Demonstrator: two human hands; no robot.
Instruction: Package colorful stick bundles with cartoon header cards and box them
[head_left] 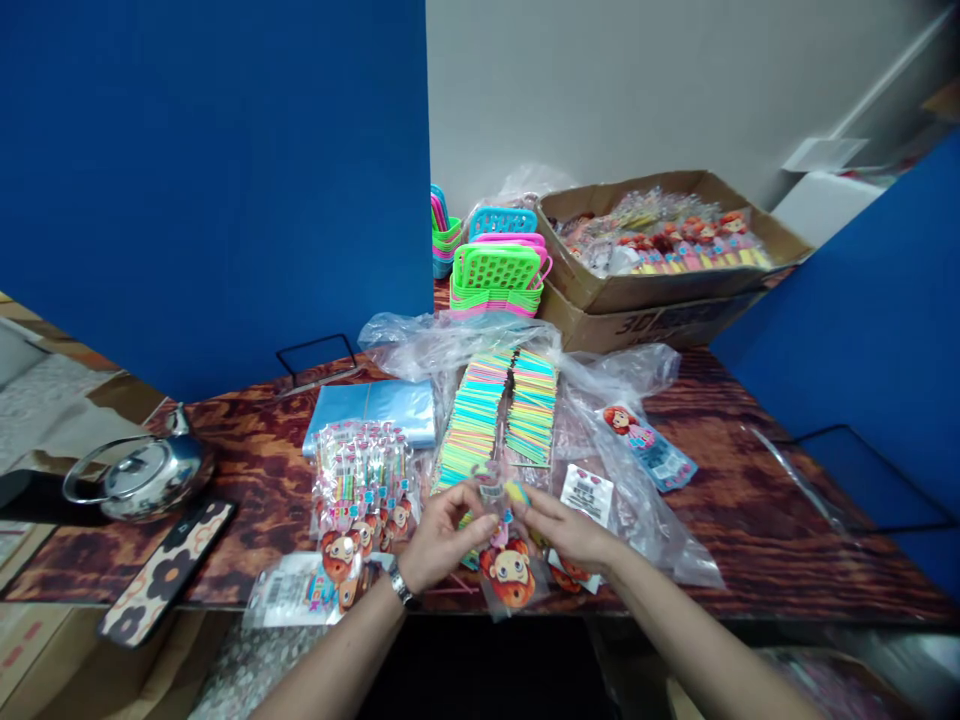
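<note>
My left hand (444,540) is closed on the upper edge of a clear plastic packet (510,575) printed with a red-haired cartoon face, which hangs face-down toward me at the table's front edge. Between the fingers of my right hand (562,528), at the packet's mouth, is a small bundle of coloured sticks (516,491) with yellow and blue ends. Whether the sticks are partly inside the packet I cannot tell. Just beyond my hands, two rows of loose coloured sticks (472,425) lie on clear plastic sheeting (585,400). Unfilled-looking printed packets (587,497) lie beside my right hand.
Filled packets (360,480) are piled at left, near blue plastic bags (375,405). A kettle (154,470) and a flowered phone case (169,575) sit further left. Green and pink baskets (497,270) and an open carton (622,290) stand behind. Blue panels (225,200) flank the table.
</note>
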